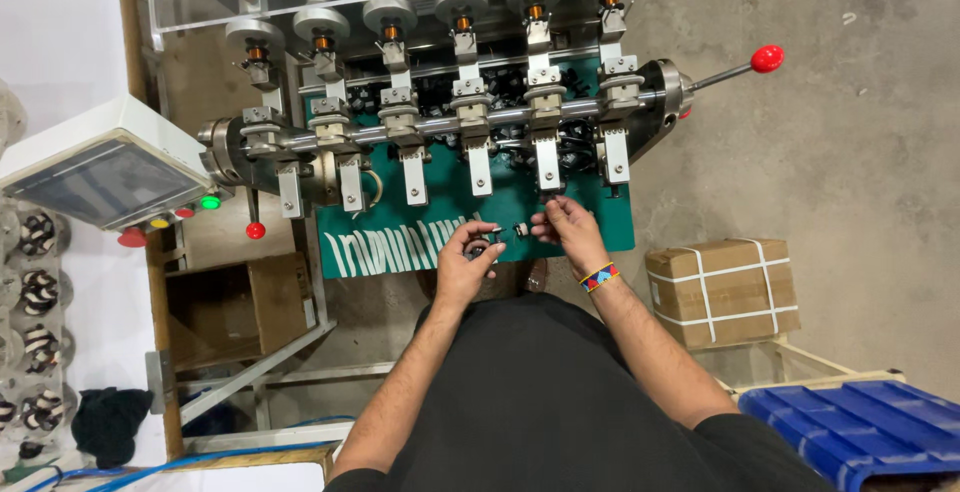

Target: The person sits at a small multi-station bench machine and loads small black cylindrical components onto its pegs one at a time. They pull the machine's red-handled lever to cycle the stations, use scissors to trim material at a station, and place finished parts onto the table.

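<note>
I have my left hand (468,257) pinched on a small dark bobbin (478,247) over the green mat (440,217), my right hand (565,224) gripping another below a metal holder (547,164) (six holders look unloaded, so loading seems barely begun).

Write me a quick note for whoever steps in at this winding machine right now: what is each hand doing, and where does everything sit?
Left hand: fingers closed on a small dark part over the green mat.
Right hand: fingertips pinch something small just below the fifth metal arm; I cannot tell what.
A small bobbin-like piece sits between the two hands.
Machine: six stations in a row; copper-wound coils show on the upper spindles. The red-knobbed lever sticks out at the right end.
Nearby: strapped cardboard box, blue crate.
Done or left: cannot be judged from this view.
</note>
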A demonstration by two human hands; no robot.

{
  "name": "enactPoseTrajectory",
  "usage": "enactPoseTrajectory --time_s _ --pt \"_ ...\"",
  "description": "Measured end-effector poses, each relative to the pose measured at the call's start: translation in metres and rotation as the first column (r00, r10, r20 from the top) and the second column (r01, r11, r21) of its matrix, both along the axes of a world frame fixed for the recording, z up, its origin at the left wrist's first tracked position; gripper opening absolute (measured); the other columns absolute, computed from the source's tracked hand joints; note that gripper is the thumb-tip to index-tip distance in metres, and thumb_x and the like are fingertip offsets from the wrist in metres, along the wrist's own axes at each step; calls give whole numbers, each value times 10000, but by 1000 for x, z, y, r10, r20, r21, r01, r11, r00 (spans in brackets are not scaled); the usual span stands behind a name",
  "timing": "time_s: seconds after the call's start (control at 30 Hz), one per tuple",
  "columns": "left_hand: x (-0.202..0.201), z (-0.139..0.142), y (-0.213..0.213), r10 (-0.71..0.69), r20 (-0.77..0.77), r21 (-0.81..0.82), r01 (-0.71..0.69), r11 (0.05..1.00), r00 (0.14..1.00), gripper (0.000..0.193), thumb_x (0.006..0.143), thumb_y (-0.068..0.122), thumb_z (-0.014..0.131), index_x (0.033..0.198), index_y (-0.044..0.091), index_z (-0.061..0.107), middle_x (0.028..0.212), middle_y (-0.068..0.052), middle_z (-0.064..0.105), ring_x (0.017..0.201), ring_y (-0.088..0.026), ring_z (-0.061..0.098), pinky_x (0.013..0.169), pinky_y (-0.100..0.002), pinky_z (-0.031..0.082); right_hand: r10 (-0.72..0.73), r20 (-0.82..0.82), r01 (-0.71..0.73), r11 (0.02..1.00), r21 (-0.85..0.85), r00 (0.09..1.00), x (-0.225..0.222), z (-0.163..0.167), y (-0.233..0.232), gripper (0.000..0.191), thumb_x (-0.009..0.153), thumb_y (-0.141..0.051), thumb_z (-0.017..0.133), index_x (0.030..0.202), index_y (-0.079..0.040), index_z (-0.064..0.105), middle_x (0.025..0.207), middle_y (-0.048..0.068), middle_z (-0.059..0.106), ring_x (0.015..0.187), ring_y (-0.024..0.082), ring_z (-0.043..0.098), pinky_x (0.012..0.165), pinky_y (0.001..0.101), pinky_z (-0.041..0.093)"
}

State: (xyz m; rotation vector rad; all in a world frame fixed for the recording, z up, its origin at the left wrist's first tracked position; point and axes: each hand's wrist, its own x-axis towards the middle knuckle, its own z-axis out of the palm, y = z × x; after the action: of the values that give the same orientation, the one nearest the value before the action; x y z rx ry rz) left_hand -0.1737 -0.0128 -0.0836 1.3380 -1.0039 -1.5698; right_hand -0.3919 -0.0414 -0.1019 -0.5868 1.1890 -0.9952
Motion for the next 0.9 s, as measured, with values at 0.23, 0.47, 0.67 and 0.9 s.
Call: enactPoseTrajectory --time_s 0.23,0.47,0.67,0.9 --pt "-8 10 -8 -58 178 -497 141 856 982 344 904 -40 754 1208 52 622 1242 -102 706 1023 -141 693 817 -326 589 272 3 -271 957 -107 962 27 5 27 253 1025 -240 656 1211 -69 667 1036 -35 671 899 39 597 792 237 522" --pt "32 -18 -3 345 -112 524 -240 817 932 302 860 82 630 1138 112 518 926 -25 636 793 -184 683 536 -359 598 154 -42 -157 983 -92 987 61 -6 16 235 1002 -217 675 1190 -77 671 1038 10 734 960 87 683 797 270 546" --pt "71 -34 11 376 -257 517 -203 832 890 179 943 217 536 984 43 521 821 -83 611 761 -235 719 500 -374 594 126 67 -123 991 -53 990 87 7 -11 267 1000 -238 663 1208 -72 636 1079 24 732 991 126 708 825 305 562" --pt "95 -25 10 189 -365 482 11 876 912 411 1017 333 522 1320 55 532 852 -64 634 773 -204 707 496 -326 577 -38 90 42 998 -37 995 116 5 -11 309 1020 -283 658 1205 -38 628 1051 48 729 926 147 707 785 312 559"
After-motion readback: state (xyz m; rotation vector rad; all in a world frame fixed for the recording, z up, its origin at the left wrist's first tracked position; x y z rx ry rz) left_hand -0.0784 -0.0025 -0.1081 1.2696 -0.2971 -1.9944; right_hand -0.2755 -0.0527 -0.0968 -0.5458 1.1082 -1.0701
